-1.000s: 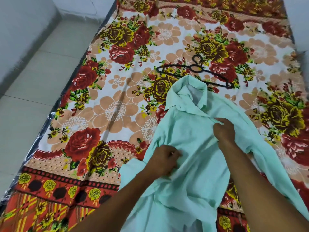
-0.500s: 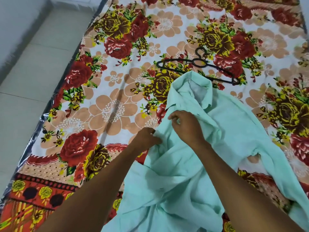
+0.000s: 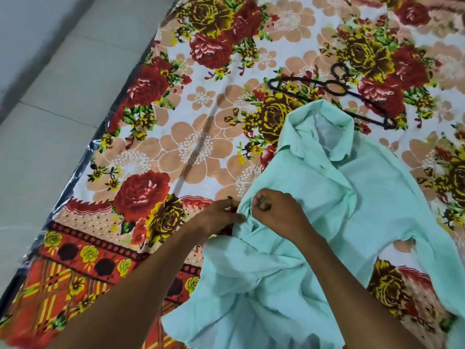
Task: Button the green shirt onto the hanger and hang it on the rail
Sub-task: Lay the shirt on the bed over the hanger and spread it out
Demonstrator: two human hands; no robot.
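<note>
Pale floor tiles [image 3: 57, 102] run along the left side, and beside them lies a bed covered by a floral sheet [image 3: 191, 147] printed with large red, yellow and peach flowers and an orange checked border at its near end. Spread over the right half of that sheet is the green shirt [image 3: 372, 197], pale mint in colour, rumpled, its collar [image 3: 324, 137] pointing away from the person and its lower part bunched toward the near edge; one sleeve trails off to the right. Just beyond the collar rests a black hanger [image 3: 334, 89], flat on the sheet, apart from the shirt or at most barely overlapped by the collar tip. Both bare forearms reach in from the bottom. The left hand [image 3: 221, 217] and the right hand [image 3: 279, 212] sit close together at the shirt's left front edge, each pinching the fabric between fingertips; a button may be between them, but the blur makes it hard to tell.
</note>
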